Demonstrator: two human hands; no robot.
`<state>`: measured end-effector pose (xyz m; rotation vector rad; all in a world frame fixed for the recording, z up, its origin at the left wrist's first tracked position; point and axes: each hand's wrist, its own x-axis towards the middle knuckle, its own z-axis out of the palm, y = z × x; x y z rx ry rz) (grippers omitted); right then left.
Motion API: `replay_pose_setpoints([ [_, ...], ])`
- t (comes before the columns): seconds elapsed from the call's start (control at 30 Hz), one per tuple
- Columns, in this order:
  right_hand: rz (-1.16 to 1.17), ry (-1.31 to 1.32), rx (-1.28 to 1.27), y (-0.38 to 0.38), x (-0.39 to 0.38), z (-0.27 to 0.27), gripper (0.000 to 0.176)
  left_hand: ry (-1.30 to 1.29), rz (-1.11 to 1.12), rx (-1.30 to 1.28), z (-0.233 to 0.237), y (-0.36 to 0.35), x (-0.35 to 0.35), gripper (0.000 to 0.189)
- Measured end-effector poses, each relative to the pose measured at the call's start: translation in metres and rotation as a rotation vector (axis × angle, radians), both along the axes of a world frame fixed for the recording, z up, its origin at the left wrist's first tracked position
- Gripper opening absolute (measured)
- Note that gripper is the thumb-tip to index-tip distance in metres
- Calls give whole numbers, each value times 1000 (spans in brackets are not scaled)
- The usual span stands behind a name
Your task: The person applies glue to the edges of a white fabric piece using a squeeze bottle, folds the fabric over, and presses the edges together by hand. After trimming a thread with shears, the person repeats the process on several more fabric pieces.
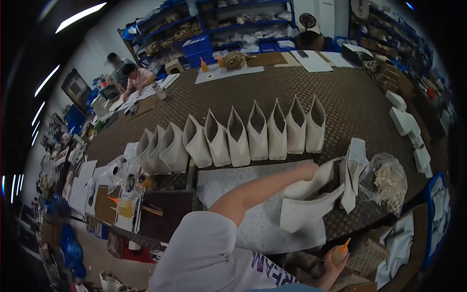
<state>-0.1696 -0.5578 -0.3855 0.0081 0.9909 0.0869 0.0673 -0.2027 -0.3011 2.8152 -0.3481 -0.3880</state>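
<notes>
A long brown patterned table [350,102] fills the view. Across its middle a row of standing cream paper bags [238,138] runs from 9 o'clock to 2 o'clock, mouths up. Below the row lies a pale grey mat [262,219].

On the mat's right edge, at about 4 o'clock from the centre, a cream bag [304,211] lies flat on its side. Its long axis runs from 7 o'clock to 1 o'clock, and its open end points to 1 o'clock. The left hand [309,168] meets that open end. Its fingers are hidden by the paper, so I cannot tell how far they are spread.

Just beside the bag at 3 o'clock sits a clear plastic sack [389,182] of pale cords.

At 5 o'clock, low and near the body, the right hand [333,267] is closed around a small bottle [340,253], whose orange nozzle points to 1 o'clock.

Two seated people [136,78] work at 10 o'clock.
</notes>
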Motion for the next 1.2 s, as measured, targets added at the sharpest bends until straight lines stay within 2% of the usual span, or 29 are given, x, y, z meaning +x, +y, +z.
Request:
replay_pose_setpoints([
  [0.1, 39, -26, -56, 18, 5, 10, 49, 3, 5, 58, 42, 65, -53, 50],
  [0.17, 68, -44, -84, 33, 6, 17, 49, 21, -2, -23, 73, 109, -115, 52],
  [0.23, 105, -67, -112, 51, 8, 25, 49, -73, 38, -157, 66, 157, -176, 53],
  [0.3, 151, -93, -140, 70, 10, 33, 48, 42, 274, -168, 105, 191, -248, 48],
  [0.37, 206, -120, -168, 93, 12, 43, 48, -121, 426, -391, 80, 247, -312, 39],
  [0.43, 266, -156, -193, 118, 16, 51, 48, -239, 684, -537, 56, 296, -384, 39],
  [0.5, 319, -191, -212, 147, 20, 60, 48, -242, 915, -348, 28, 341, -454, 43],
  [0.63, 418, -229, -234, 204, 19, 75, 47, -89, 1247, -255, -49, 371, -549, 41],
  [0.67, 440, -237, -237, 218, 17, 77, 47, -72, 1306, -234, -65, 370, -562, 40],
  [0.77, 514, -264, -237, 260, 12, 83, 47, -267, 1416, -317, -92, 355, -573, 36],
  [0.8, 539, -278, -239, 272, 10, 85, 47, -392, 1413, -236, -108, 353, -573, 27],
  [0.9, 619, -310, -248, 303, 2, 86, 46, -482, 1315, -117, -121, 357, -575, 28],
  [1.0, 684, -330, -246, 325, -7, 87, 46, -71, 1400, -401, -102, 364, -568, 37],
  [1.1, 737, -362, -235, 340, -16, 84, 46, 4, 1297, -401, -97, 368, -569, 49],
  [1.17, 761, -400, -225, 349, -23, 83, 45, 300, 1234, -632, -68, 373, -560, 54],
  [1.2, 778, -412, -223, 354, -26, 81, 45, 342, 1201, -804, -63, 369, -553, 56],
])
